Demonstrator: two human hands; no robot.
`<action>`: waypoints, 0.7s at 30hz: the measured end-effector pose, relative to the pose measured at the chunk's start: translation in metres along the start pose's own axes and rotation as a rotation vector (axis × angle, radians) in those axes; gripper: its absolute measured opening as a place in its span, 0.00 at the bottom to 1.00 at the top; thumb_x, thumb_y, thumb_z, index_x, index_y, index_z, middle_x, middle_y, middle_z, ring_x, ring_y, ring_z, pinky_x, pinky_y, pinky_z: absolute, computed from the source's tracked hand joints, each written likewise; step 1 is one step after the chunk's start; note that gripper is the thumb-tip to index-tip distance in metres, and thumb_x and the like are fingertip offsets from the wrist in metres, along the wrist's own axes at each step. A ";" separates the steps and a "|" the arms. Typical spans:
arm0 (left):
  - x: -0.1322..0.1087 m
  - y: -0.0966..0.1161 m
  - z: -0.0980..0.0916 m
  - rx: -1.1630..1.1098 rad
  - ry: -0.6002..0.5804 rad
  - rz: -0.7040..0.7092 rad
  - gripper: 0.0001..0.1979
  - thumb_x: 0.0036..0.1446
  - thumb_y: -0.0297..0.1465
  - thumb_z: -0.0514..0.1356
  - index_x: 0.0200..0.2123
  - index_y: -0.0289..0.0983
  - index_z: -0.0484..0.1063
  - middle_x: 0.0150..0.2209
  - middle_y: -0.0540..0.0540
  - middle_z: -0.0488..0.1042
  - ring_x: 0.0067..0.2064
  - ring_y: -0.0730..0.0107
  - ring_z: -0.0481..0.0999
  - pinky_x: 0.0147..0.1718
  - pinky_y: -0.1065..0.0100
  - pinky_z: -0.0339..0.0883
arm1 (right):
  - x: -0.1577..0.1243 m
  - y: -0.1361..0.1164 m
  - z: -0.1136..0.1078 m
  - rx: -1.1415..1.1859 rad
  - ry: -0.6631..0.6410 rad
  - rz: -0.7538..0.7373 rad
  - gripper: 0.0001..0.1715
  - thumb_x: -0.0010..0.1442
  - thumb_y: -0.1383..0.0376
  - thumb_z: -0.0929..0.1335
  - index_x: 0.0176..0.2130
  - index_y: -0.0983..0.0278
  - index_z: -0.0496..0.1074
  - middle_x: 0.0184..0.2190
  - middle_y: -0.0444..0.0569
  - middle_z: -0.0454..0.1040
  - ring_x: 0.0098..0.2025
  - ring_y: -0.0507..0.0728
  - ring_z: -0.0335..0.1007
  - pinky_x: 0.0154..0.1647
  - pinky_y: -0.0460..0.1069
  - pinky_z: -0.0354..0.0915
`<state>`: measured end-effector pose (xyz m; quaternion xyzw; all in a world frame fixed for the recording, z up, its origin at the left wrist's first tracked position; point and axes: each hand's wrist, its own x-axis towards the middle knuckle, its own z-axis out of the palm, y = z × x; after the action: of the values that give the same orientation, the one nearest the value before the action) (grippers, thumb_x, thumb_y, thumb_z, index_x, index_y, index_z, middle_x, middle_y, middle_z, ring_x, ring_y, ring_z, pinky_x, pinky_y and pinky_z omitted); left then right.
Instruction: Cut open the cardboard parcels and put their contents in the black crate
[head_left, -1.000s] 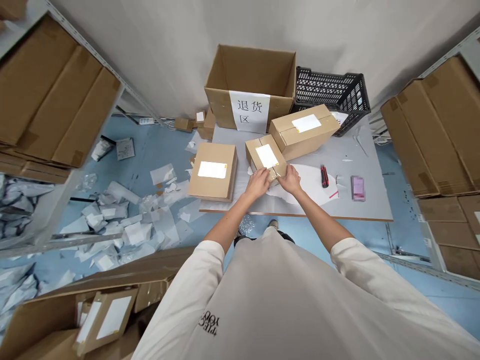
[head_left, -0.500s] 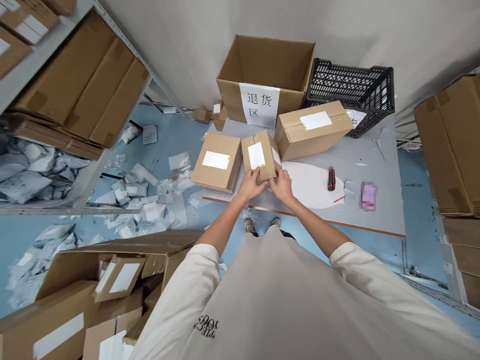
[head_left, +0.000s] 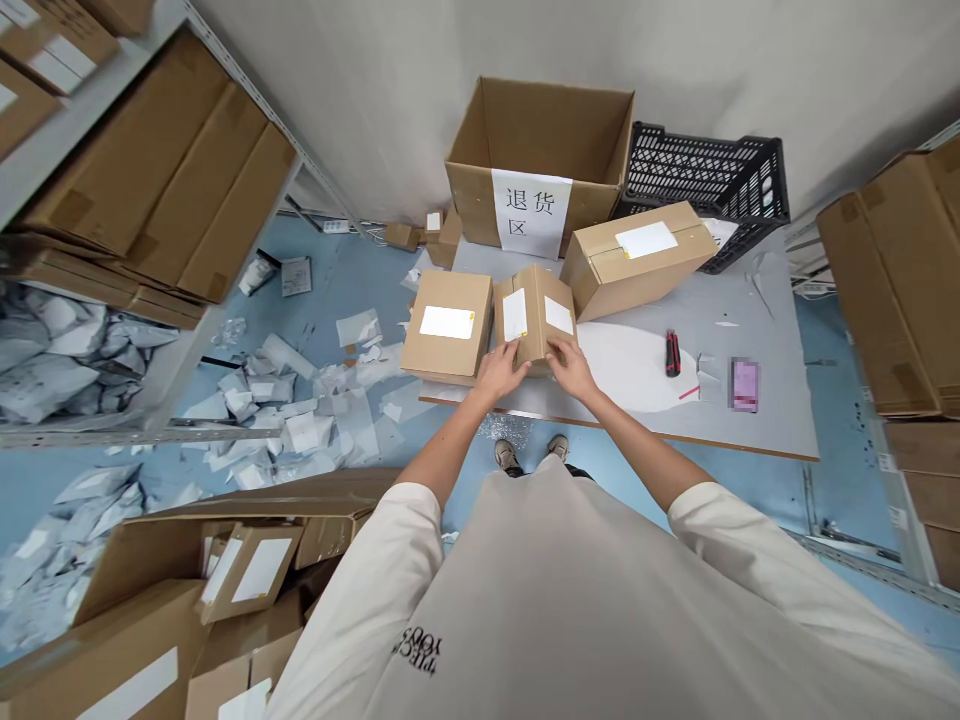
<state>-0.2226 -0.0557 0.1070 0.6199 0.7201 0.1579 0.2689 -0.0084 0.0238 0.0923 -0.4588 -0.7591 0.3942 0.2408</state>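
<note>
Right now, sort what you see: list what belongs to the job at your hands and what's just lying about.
In use: small box, left hand, right hand.

Lying about: larger box, flat box, knife, crate, paper scraps.

A white wall [head_left: 420,90] rises behind a gray worktable [head_left: 750,420], above a pale blue floor [head_left: 345,270], with metal shelving [head_left: 240,85] on both sides holding flat cardboard [head_left: 150,170].

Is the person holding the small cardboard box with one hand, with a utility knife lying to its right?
Two hands, not one: the left hand and right hand are on the small cardboard box, as the head view shows. The utility knife does lie to its right.
</note>
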 end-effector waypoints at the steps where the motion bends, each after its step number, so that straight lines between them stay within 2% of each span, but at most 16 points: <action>1: -0.002 -0.003 -0.003 0.023 0.001 0.037 0.35 0.75 0.46 0.58 0.79 0.41 0.64 0.75 0.33 0.71 0.76 0.39 0.70 0.75 0.41 0.63 | 0.000 0.002 0.000 -0.011 -0.002 -0.005 0.37 0.75 0.39 0.64 0.66 0.58 0.78 0.61 0.61 0.78 0.67 0.72 0.73 0.73 0.71 0.69; 3: -0.006 -0.014 -0.010 0.051 0.034 0.059 0.32 0.75 0.44 0.56 0.77 0.42 0.68 0.76 0.34 0.70 0.79 0.40 0.65 0.77 0.39 0.59 | -0.001 0.003 0.001 -0.050 -0.022 -0.018 0.37 0.75 0.39 0.64 0.69 0.57 0.76 0.64 0.61 0.77 0.69 0.73 0.71 0.74 0.71 0.68; 7: -0.012 -0.045 -0.025 0.052 0.161 -0.085 0.33 0.75 0.43 0.54 0.77 0.40 0.67 0.79 0.31 0.65 0.84 0.37 0.56 0.79 0.32 0.50 | -0.004 -0.011 0.015 -0.199 -0.066 0.001 0.34 0.77 0.45 0.63 0.72 0.56 0.73 0.67 0.62 0.73 0.71 0.74 0.68 0.73 0.72 0.66; 10: -0.013 -0.062 -0.032 0.016 0.124 -0.083 0.35 0.75 0.45 0.53 0.80 0.39 0.64 0.79 0.30 0.66 0.84 0.35 0.56 0.79 0.30 0.50 | -0.002 -0.029 0.033 -0.294 -0.096 -0.004 0.34 0.78 0.48 0.64 0.74 0.57 0.73 0.67 0.63 0.72 0.70 0.76 0.66 0.73 0.72 0.64; 16: -0.013 -0.073 -0.036 0.015 0.102 -0.042 0.35 0.78 0.48 0.48 0.80 0.40 0.63 0.79 0.30 0.66 0.84 0.37 0.55 0.79 0.30 0.50 | 0.005 -0.049 0.064 -0.379 -0.100 -0.027 0.35 0.78 0.50 0.64 0.76 0.56 0.70 0.66 0.64 0.71 0.67 0.77 0.64 0.71 0.73 0.62; 21: -0.012 -0.078 -0.038 0.044 0.071 -0.014 0.35 0.79 0.48 0.47 0.81 0.39 0.63 0.81 0.31 0.63 0.85 0.37 0.53 0.80 0.30 0.46 | 0.011 -0.060 0.079 -0.453 -0.187 -0.063 0.35 0.77 0.57 0.64 0.78 0.57 0.69 0.71 0.65 0.69 0.69 0.77 0.61 0.73 0.74 0.59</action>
<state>-0.3069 -0.0779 0.0956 0.6145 0.7369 0.1617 0.2306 -0.1016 -0.0121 0.0958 -0.4388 -0.8610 0.2468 0.0726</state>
